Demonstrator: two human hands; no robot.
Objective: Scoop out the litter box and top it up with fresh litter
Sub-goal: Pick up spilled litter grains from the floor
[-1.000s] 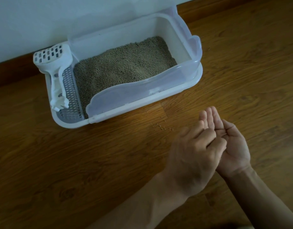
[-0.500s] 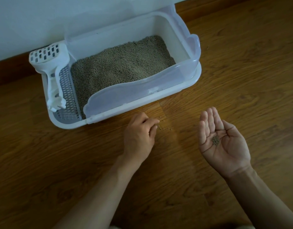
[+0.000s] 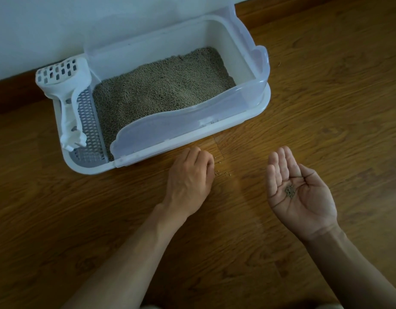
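Head view: left hand has moved from the cupped, open right hand to the spilled litter granules, fingers curled to pinch; stray cleanup continues.

A litter box on the floor, with spilled bits in front of it

The litter box is white with see-through walls, and it sits on the wood floor against the wall. The litter inside is gray-brown and made of tiny round bits. It lies bumpy, higher at the back. A white scoop with holes lies on the gray grid at the left end of the box, its handle pointing to the front. A few spilled bits lie on the floor just in front of the box. 1 small pile of bits sits in an open palm.
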